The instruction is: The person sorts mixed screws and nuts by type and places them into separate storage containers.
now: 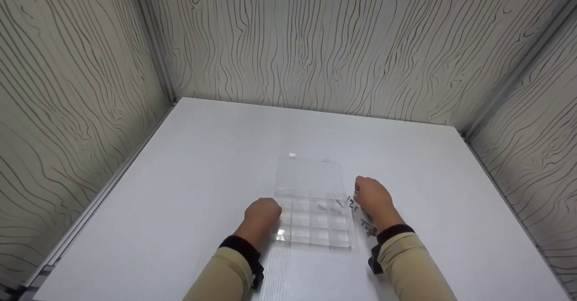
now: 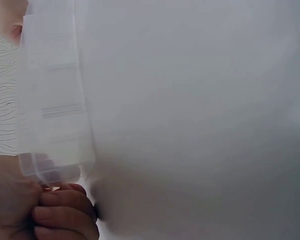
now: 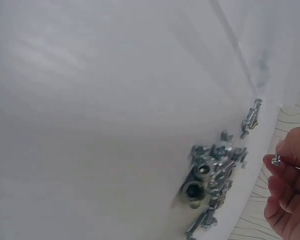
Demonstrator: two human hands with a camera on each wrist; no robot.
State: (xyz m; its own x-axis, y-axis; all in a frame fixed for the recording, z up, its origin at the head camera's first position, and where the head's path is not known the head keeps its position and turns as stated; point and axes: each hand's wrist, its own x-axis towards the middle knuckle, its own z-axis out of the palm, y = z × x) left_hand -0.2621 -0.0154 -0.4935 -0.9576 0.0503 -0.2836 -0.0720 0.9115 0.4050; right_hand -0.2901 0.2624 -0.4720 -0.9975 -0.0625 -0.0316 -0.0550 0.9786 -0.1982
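Observation:
A clear plastic compartment box (image 1: 313,234) lies on the white table with its see-through lid (image 1: 309,173) folded back on the far side. My left hand (image 1: 263,213) holds the box's left edge; in the left wrist view the thumb lies at the box corner (image 2: 60,172) and the other fingers are curled. To the right of the box, my right hand (image 1: 374,197) pinches a small metal screw (image 3: 276,160) between thumb and finger. Several screws (image 1: 333,209) show in the box's right-hand compartments. Below the right hand lies a pile of screws and bolts (image 3: 217,172), partly hidden by the wrist in the head view.
A smaller cluster of screws (image 3: 251,119) lies between the pile and the box. The white table (image 1: 203,157) is bordered by wood-grain patterned walls (image 1: 288,44) at the back and on both sides.

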